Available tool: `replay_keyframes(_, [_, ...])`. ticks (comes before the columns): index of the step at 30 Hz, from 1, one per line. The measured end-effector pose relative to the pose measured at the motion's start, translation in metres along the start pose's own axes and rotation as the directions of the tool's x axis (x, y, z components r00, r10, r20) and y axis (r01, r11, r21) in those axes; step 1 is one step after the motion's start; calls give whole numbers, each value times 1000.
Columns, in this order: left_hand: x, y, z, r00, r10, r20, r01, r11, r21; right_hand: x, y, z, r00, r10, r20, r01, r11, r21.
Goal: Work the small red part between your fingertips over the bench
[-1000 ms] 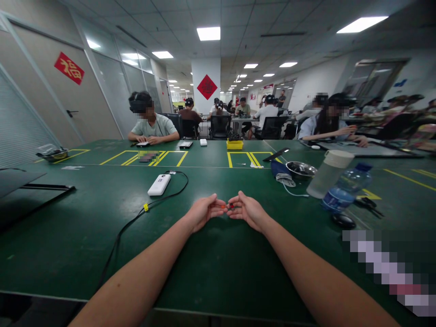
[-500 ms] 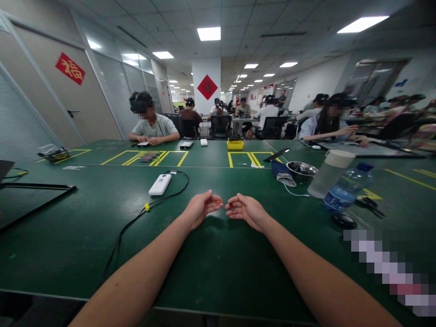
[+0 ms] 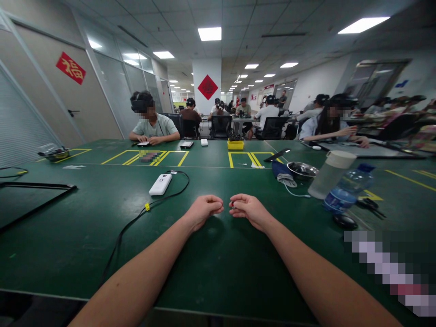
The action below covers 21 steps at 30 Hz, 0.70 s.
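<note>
My left hand (image 3: 205, 211) is closed above the green table (image 3: 211, 268), palm side turned toward the right. Its fingertips press together, and whatever lies between them is hidden. A short gap away, my right hand (image 3: 251, 211) pinches a small red piece (image 3: 232, 204) with a dark part, too small to name. The two sets of fingertips face each other without touching.
A white power bank (image 3: 161, 185) with a black cable (image 3: 131, 221) lies ahead on the left. To the right are a metal bowl (image 3: 302, 170), a frosted bottle (image 3: 332, 175), a blue-labelled water bottle (image 3: 349, 188) and a black mouse (image 3: 345, 221). Co-workers sit across the table.
Both hands have turned and their fingers have closed. The small orange piece seen in my left hand is now hidden; the red piece stays in my right fingers.
</note>
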<state>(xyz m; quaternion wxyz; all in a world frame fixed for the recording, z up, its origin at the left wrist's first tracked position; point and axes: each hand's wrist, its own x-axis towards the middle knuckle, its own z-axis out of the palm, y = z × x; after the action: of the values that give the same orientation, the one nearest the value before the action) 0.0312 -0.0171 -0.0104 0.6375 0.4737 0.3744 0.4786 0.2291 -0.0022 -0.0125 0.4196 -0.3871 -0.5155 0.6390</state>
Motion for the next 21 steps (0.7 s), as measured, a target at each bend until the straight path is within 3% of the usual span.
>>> replay_keyframes(5, [0, -10, 5, 997, -32, 67, 29, 999, 42, 2, 2, -2, 999, 2, -49, -3, 1000, -15])
replay_keyframes(10, [2, -15, 4, 995, -69, 74, 66, 997, 38, 5, 4, -3, 999, 48, -25, -48, 999, 16])
replay_keyframes(21, [1, 5, 1, 997, -70, -17, 69, 996, -57, 3, 1, -1, 999, 48, 15, -49, 995, 84])
